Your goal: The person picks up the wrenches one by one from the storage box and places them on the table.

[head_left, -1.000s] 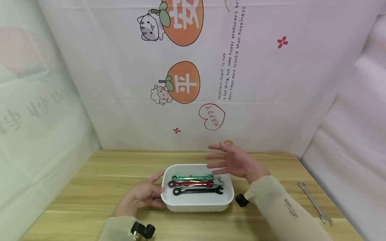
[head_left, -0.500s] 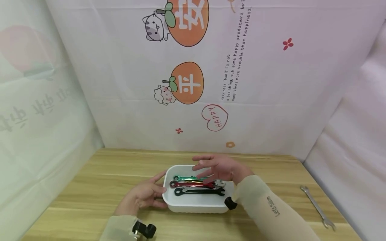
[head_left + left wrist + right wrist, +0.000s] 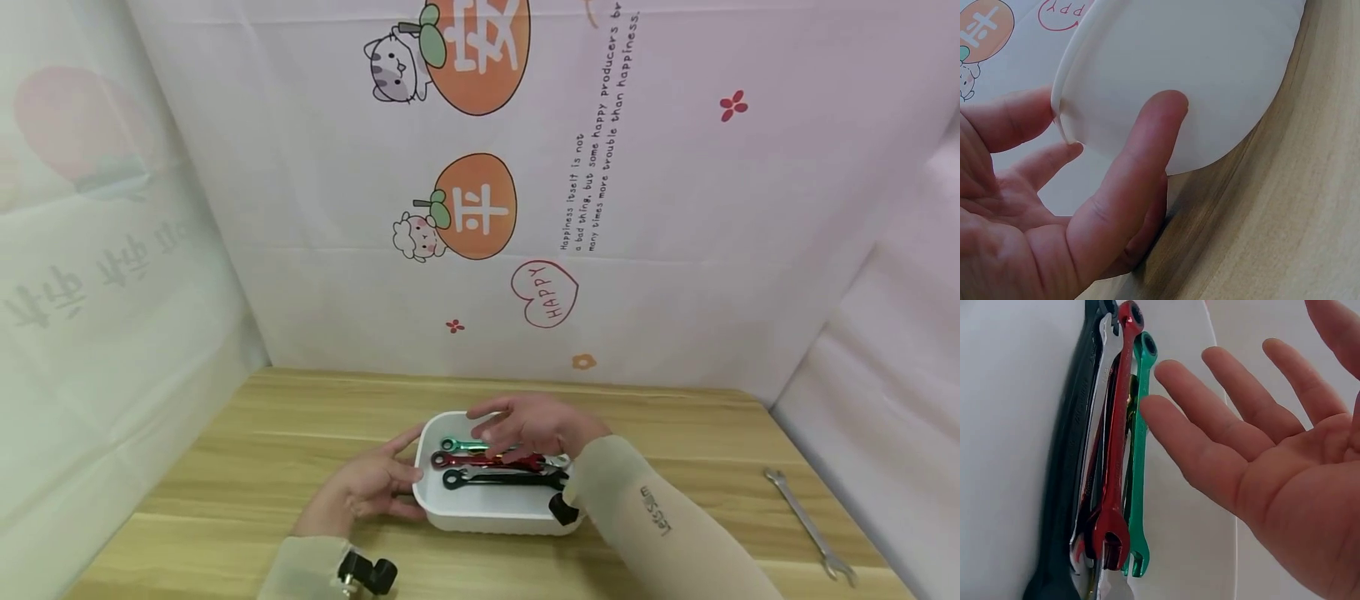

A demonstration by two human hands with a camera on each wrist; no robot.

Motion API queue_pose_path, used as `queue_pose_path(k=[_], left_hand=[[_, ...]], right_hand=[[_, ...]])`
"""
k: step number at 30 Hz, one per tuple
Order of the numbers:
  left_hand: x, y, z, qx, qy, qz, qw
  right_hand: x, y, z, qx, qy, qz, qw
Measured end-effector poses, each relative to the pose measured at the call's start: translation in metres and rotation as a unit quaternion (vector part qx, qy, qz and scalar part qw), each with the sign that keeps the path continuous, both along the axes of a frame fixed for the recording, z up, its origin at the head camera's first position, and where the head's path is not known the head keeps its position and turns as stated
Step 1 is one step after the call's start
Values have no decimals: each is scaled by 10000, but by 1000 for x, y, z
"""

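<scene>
A white plastic bin (image 3: 480, 502) stands on the table and holds several combination wrenches. On top lie a black wrench (image 3: 510, 479), a red wrench (image 3: 480, 459) and a green wrench (image 3: 465, 446), with silver ones partly hidden beneath. Against the bin's left end rests my left hand (image 3: 375, 483), its fingers spread; in the left wrist view one finger presses the outer wall and others touch the rim. My right hand (image 3: 536, 425) hovers over the bin's right half and covers part of the wrenches. Its fingers (image 3: 1188, 437) are extended beside the green wrench, holding nothing.
A silver open-ended wrench (image 3: 810, 525) lies alone near the right edge of the wooden table (image 3: 300, 425). A printed white cloth (image 3: 360, 308) hangs behind the table, and more white cloth encloses both sides.
My right hand has come left and lower, from the bin's far right corner to above the wrenches. The left hand stays at the bin's left end. The head view has shifted slightly.
</scene>
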State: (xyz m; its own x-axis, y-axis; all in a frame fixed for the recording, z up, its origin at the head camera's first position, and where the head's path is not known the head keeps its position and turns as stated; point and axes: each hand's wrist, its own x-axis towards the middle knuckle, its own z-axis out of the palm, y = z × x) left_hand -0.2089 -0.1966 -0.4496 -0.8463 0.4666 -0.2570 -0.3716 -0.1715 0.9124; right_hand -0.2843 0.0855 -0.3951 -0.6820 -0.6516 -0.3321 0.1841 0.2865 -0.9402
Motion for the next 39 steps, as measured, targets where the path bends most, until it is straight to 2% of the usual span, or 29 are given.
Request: queue_pose_path(k=[10,16,22,29,34,39], left_hand=[[-2,-1,0,-78,17,67,9999],[-2,-2,0,-96,5,109,9999],[-3,-1,0,-65,-33,92,9999],[-3,0,-1,-72,-37,133,9999],[-3,1,-2,-54,-75,103,9999],[-4,-1,-2,-80,-49,90,9999]], right_hand=[[-13,-2,-1,963,460,282,9939],[-20,0,-7,1174,680,651,9886],[-24,5,-14,1291,723,572,9873],[-17,6,-20,1781,1375,488,9731],[-12,2,-26,1903,1615,285,9679],[-12,-9,-35,2009,1947,468,9589]])
